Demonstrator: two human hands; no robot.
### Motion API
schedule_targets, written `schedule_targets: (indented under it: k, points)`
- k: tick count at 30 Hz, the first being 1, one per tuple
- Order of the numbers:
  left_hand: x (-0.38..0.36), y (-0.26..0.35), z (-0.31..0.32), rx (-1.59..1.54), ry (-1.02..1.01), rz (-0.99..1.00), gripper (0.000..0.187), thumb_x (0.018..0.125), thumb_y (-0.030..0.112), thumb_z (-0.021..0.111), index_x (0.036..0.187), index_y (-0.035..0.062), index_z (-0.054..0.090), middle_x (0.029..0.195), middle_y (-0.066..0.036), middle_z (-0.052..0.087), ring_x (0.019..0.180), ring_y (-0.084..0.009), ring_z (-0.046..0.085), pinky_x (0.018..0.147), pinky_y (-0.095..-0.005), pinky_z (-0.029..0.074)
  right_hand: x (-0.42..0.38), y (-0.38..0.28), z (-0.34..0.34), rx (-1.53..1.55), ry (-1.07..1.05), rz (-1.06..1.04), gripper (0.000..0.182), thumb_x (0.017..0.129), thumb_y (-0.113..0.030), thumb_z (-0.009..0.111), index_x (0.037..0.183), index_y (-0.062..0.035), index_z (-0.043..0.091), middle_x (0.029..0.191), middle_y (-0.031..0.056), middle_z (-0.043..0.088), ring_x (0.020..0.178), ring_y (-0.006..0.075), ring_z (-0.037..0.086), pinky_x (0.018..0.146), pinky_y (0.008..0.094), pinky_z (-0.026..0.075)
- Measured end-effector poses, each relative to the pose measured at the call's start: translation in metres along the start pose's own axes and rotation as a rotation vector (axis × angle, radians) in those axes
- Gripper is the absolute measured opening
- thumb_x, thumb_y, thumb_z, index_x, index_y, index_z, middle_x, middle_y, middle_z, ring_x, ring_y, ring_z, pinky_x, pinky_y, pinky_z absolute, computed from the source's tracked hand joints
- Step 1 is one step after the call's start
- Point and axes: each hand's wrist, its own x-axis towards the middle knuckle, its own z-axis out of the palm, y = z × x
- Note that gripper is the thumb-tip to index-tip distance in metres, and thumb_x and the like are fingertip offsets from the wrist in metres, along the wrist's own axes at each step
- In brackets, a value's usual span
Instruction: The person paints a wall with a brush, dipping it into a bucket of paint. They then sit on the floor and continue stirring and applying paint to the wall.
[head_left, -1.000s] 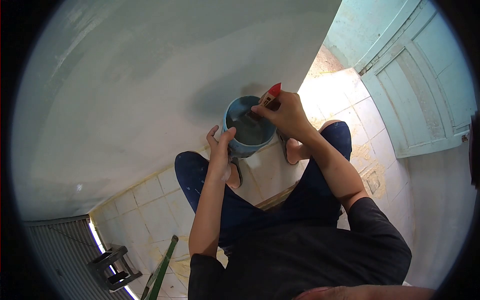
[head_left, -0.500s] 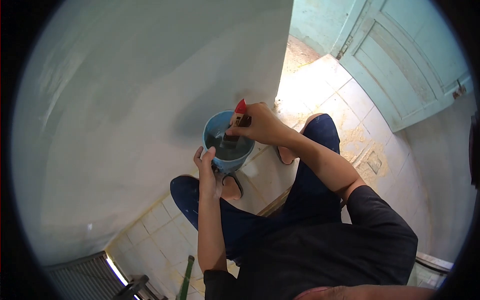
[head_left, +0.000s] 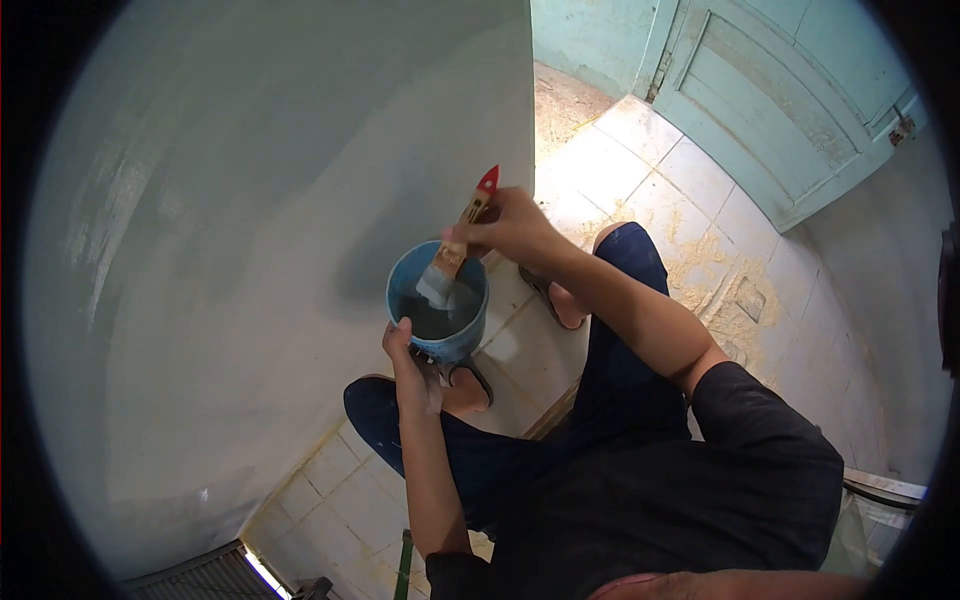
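A flat paintbrush (head_left: 449, 259) with a red-tipped handle is pinched in my right hand (head_left: 516, 229). Its pale, wet bristles hang inside a blue bucket (head_left: 457, 346), above the dark greyish liquid (head_left: 437, 320). My left hand (head_left: 405, 356) grips the bucket from its lower left, thumb up at the rim and the other fingers mostly hidden by the wall of the bucket. The bucket is held between my knees, tilted slightly toward me, with a sandalled foot (head_left: 467, 388) just below it in view.
A grey-white wall (head_left: 230, 250) rises close in front and to the left, with a darker patch behind the bucket. At the upper right, a pale green door (head_left: 770, 100) stands over tiled floor (head_left: 690, 190) with yellowish stains. A green pole-like object (head_left: 404, 565) lies at the bottom.
My right hand has raised the brush, so its bristles now show above the liquid. The bucket and left hand sit slightly lower and further left in view; the camera has shifted.
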Motion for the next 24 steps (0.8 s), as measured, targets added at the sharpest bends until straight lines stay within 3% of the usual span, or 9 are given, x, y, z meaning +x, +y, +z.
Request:
schedule_targets:
  k: [2,7,10,15,18,20,21,23,24]
  points:
    - [-0.003,0.003,0.004,-0.004,-0.007,-0.001,0.098,0.084,0.064,0.073,0.156,0.0135,0.03,0.153,-0.016,0.038,0.142,-0.0368,0.038,0.114,-0.0532,0.035,0.006,-0.005,-0.012,0.114,0.042,0.139,0.037,0.087,-0.028,0.087,0.102,0.0023,0.071,0.092,0.0108,0.075,0.073,0.0156,0.072,0.07,0.0257,0.059]
    - [-0.004,0.004,0.002,0.009,0.0,0.005,0.096,0.085,0.066,0.071,0.156,0.0149,0.032,0.153,-0.016,0.038,0.144,-0.037,0.035,0.115,-0.0533,0.034,0.017,-0.006,-0.038,0.465,0.016,0.153,0.024,0.091,-0.023,0.083,0.101,-0.0036,0.073,0.089,0.0052,0.073,0.071,0.0119,0.07,0.066,0.0243,0.058]
    - [-0.004,0.004,0.004,0.008,-0.007,0.015,0.094,0.086,0.065,0.07,0.156,0.0154,0.033,0.154,-0.016,0.037,0.146,-0.0372,0.033,0.115,-0.0529,0.034,0.02,-0.01,-0.053,0.634,0.062,0.024,0.017,0.092,-0.016,0.082,0.099,-0.0051,0.07,0.09,0.0063,0.072,0.076,0.0142,0.073,0.067,0.0228,0.061]
    - [-0.01,0.01,0.012,-0.025,-0.034,-0.005,0.092,0.087,0.065,0.069,0.156,0.0155,0.034,0.156,-0.016,0.036,0.144,-0.0358,0.038,0.115,-0.0522,0.036,0.021,-0.015,-0.06,0.685,0.078,-0.036,0.023,0.089,-0.01,0.083,0.104,-0.0039,0.067,0.092,0.0096,0.072,0.078,0.0168,0.074,0.072,0.0249,0.065]
    - [-0.009,0.011,0.012,-0.048,-0.079,-0.027,0.093,0.087,0.066,0.069,0.156,0.0145,0.034,0.155,-0.017,0.036,0.144,-0.0351,0.039,0.114,-0.052,0.038,0.016,-0.019,-0.055,0.618,0.067,-0.025,0.025,0.088,-0.009,0.084,0.105,-0.0014,0.068,0.092,0.011,0.073,0.08,0.0188,0.075,0.072,0.0265,0.065]
    - [-0.01,0.01,0.016,-0.01,-0.046,-0.018,0.099,0.085,0.07,0.067,0.157,0.0118,0.033,0.159,-0.019,0.034,0.148,-0.0359,0.035,0.116,-0.053,0.034,0.009,-0.021,-0.049,0.236,-0.073,-0.142,0.028,0.084,-0.015,0.088,0.1,0.0008,0.071,0.094,0.0112,0.074,0.089,0.0187,0.074,0.08,0.029,0.063]
    - [-0.009,0.01,0.018,0.03,-0.015,-0.008,0.105,0.084,0.073,0.066,0.159,0.0091,0.032,0.163,-0.022,0.032,0.151,-0.0368,0.031,0.118,-0.0539,0.03,0.007,-0.02,-0.043,0.238,-0.079,-0.14,0.028,0.084,-0.015,0.088,0.1,0.0008,0.071,0.094,0.0112,0.074,0.089,0.0187,0.074,0.08,0.029,0.063]
    - [-0.005,0.004,0.015,0.039,0.011,-0.001,0.102,0.084,0.072,0.066,0.159,0.0107,0.032,0.162,-0.021,0.033,0.15,-0.0362,0.033,0.117,-0.0537,0.032,0.0,-0.017,-0.026,-0.179,-0.239,-0.326,0.02,0.085,-0.015,0.086,0.091,0.0,0.074,0.09,0.0078,0.076,0.089,0.0157,0.074,0.08,0.0326,0.06]
    - [-0.004,0.001,0.014,0.049,0.029,0.005,0.1,0.085,0.071,0.066,0.158,0.0122,0.033,0.161,-0.02,0.034,0.148,-0.0356,0.035,0.116,-0.0536,0.033,-0.007,-0.019,-0.015,-0.183,-0.27,-0.3,0.012,0.084,-0.012,0.083,0.088,-0.0026,0.076,0.085,0.0076,0.077,0.084,0.0183,0.075,0.079,0.0352,0.057]
